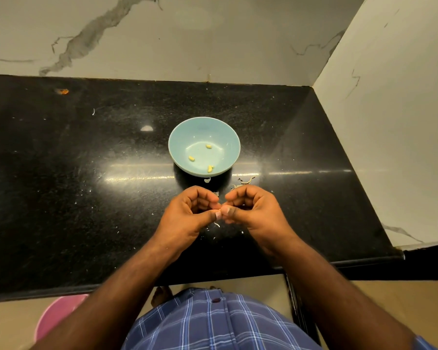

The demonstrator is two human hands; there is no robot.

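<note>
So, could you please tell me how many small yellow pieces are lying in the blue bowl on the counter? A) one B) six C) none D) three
D: three yellow pieces lie apart from one another on the bottom of the blue bowl.

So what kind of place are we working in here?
Most likely a home kitchen: a polished black stone counter set into a corner of marble-look wall tiles, a blue bowl holding a few yellow pieces, and peel scraps beside it.
</note>
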